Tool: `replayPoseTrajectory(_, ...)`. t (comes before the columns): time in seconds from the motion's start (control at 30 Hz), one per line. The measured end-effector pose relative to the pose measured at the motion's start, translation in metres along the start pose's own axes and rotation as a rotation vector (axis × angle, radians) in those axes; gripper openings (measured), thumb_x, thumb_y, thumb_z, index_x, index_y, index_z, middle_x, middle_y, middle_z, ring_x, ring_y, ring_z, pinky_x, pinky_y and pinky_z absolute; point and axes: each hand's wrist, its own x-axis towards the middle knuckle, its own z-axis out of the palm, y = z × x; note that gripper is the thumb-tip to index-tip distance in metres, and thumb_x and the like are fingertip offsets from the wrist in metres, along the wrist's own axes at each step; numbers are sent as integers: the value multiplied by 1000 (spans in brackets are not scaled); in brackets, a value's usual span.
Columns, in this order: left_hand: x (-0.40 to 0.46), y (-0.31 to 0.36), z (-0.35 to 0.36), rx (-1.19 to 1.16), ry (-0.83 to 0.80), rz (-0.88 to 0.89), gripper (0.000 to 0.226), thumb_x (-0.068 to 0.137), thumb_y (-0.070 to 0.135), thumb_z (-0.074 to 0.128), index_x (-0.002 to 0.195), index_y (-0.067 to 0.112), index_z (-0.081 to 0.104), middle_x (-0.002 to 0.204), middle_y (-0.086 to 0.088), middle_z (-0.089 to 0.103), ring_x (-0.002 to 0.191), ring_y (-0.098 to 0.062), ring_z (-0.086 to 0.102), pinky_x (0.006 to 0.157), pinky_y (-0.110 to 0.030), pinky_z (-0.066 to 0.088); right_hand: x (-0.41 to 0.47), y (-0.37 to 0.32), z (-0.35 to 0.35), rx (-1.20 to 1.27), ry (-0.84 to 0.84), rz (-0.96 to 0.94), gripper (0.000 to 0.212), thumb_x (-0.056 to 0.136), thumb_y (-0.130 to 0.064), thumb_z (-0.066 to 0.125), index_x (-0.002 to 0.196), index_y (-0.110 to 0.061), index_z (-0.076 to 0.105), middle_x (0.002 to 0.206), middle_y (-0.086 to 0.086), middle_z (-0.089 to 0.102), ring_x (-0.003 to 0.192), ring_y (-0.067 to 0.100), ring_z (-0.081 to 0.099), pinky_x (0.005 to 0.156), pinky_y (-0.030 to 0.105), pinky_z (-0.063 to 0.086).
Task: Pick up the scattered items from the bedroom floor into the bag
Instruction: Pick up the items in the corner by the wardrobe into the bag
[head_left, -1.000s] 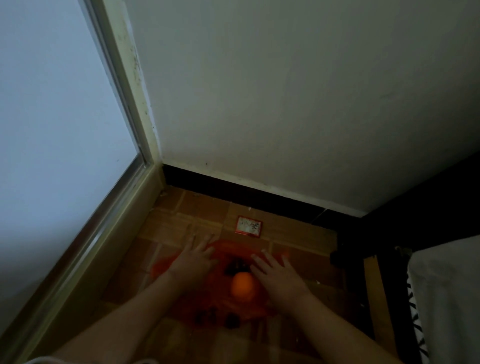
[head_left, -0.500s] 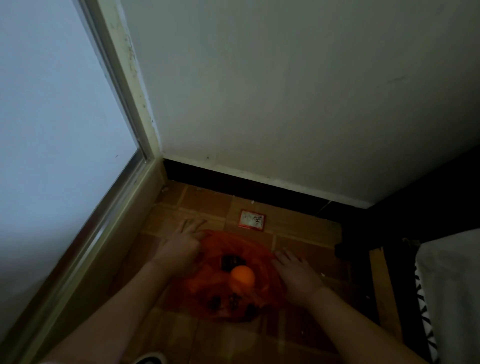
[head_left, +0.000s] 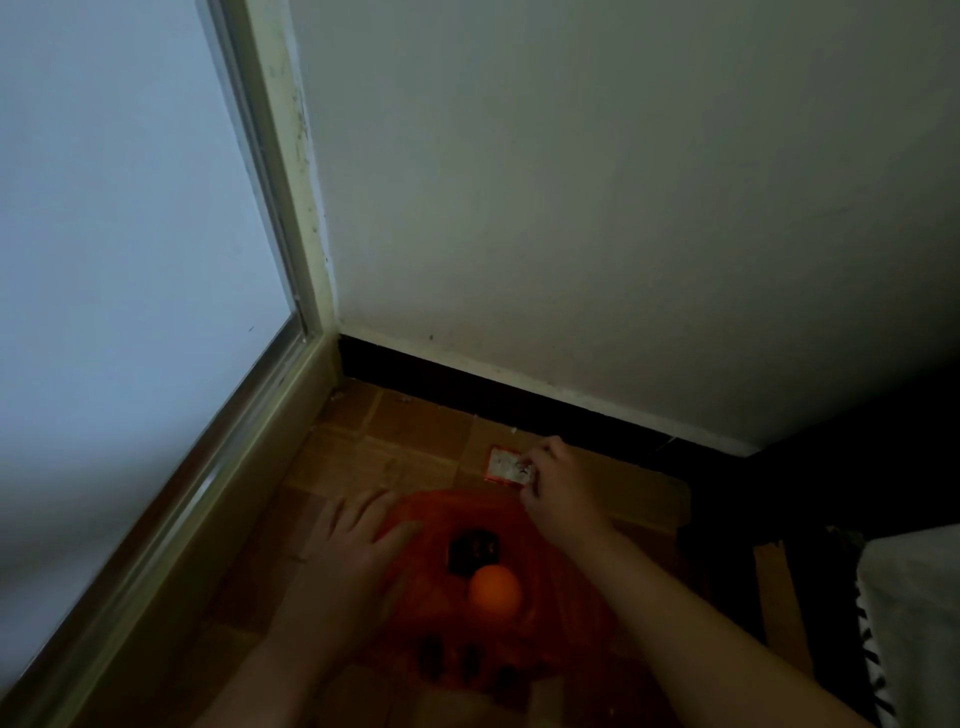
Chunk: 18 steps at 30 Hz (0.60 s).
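On the dim floor (head_left: 415, 447), a small card (head_left: 506, 464) is pinched by the right hand (head_left: 556, 488), print unreadable; the orange bag (head_left: 545, 582) is pressed by the flat left hand (head_left: 358, 545).

An orange bag (head_left: 550, 582) lies spread on the floor, holding an orange ball (head_left: 494, 590) and a dark box (head_left: 472, 555) (details dim). A red-edged card (head_left: 506, 465) lies just beyond it.

The left hand (head_left: 358, 551) lies flat with spread fingers on the edge of the orange bag (head_left: 498, 587) on the tiled floor (head_left: 395, 447). The right hand (head_left: 558, 488) pinches a small red-edged card (head_left: 504, 464) by its right end, near the black skirting (head_left: 519, 397). An orange ball (head_left: 495, 588) shows inside the bag.
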Motion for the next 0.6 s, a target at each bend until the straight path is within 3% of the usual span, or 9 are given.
replayPoseTrajectory(0.07, -2, 0, -1, -48, 8, -87, 58, 91, 53, 54, 146, 33, 53, 152, 1, 51, 141, -28, 47, 114, -59, 42, 20, 14, 15, -48, -178, 58, 49, 93, -14, 64, 142, -11, 56, 145, 7, 45, 132, 29, 47, 107, 41, 47)
replayPoseTrajectory(0.17, -7, -6, 2, -143, -16, -188, 73, 90, 61, 52, 156, 35, 39, 154, 7, 43, 137, -19, 47, 108, -44, 49, 42, 28, 29, -119, -342, 80, 65, 94, -17, 67, 154, -13, 43, 158, 11, 37, 143, 33, 39, 116, 40, 39)
replayPoseTrajectory(0.27, -13, -12, 1, -188, -18, -210, 75, 87, 60, 62, 155, 36, 39, 150, 16, 39, 119, -7, 54, 89, -24, 51, 57, 41, 43, -158, -411, 106, 73, 93, -20, 71, 157, -15, 38, 165, 12, 31, 148, 36, 34, 120, 43, 35)
replayPoseTrajectory(0.33, -15, -11, -5, -233, -9, -212, 71, 87, 50, 72, 151, 42, 42, 141, 27, 37, 109, 2, 53, 75, -14, 44, 63, 50, 50, -183, -440, 95, 77, 92, -21, 73, 159, -17, 36, 168, 12, 27, 151, 35, 30, 122, 41, 33)
replayPoseTrajectory(0.5, -18, -15, -22, -281, -29, -230, 70, 86, 43, 74, 135, 69, 31, 114, 38, 40, 91, 5, 60, 62, -15, 46, 66, 57, 65, -191, -480, 88, 83, 94, -13, 70, 164, -22, 27, 171, 8, 19, 155, 35, 24, 124, 42, 30)
replayPoseTrajectory(0.6, -21, -18, -26, -319, -39, -293, 72, 87, 45, 74, 126, 79, 24, 106, 38, 49, 83, 6, 62, 64, -23, 52, 58, 55, 74, -190, -419, 104, 76, 94, -10, 68, 161, -22, 34, 166, 9, 31, 148, 36, 35, 119, 39, 37)
